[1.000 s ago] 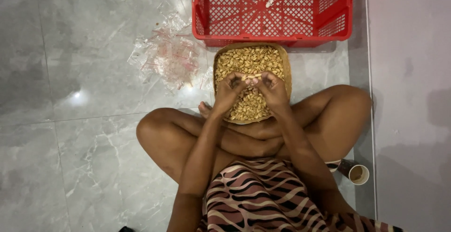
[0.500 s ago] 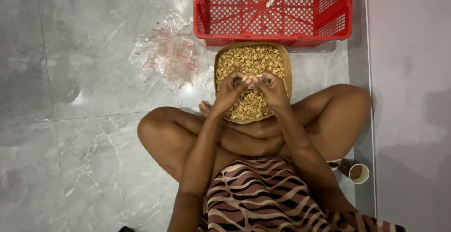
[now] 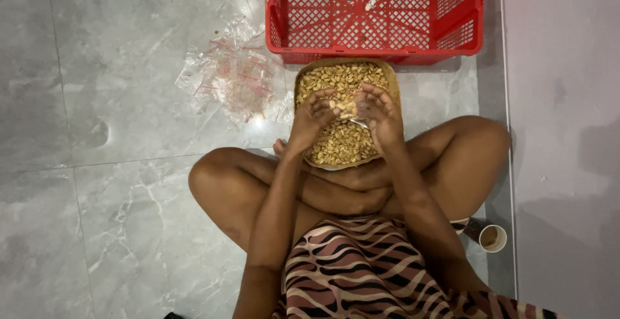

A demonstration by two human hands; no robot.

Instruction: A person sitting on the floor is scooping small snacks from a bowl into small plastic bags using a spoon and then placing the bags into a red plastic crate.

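A woven tray (image 3: pixel 394 93) heaped with pale shelled nuts (image 3: pixel 342 144) lies on the floor before my crossed legs. Above it my left hand (image 3: pixel 311 115) and my right hand (image 3: pixel 382 113) hold a small clear bag (image 3: pixel 346 108) partly filled with nuts between them. My left fingers pinch its left edge. My right fingers grip its right edge, with the upper fingers spread apart. The lower part of the bag is hard to make out against the nuts below.
A red plastic lattice crate (image 3: pixel 374 12) stands just beyond the tray. A loose pile of clear bags with red strips (image 3: pixel 232 73) lies on the grey marble floor to the left. A small paper cup (image 3: pixel 493 237) stands by my right knee, near a pale wall (image 3: pixel 562 132).
Both hands have risen slightly and spread apart. The small bag of nuts now shows between them, and my right fingers have fanned out.
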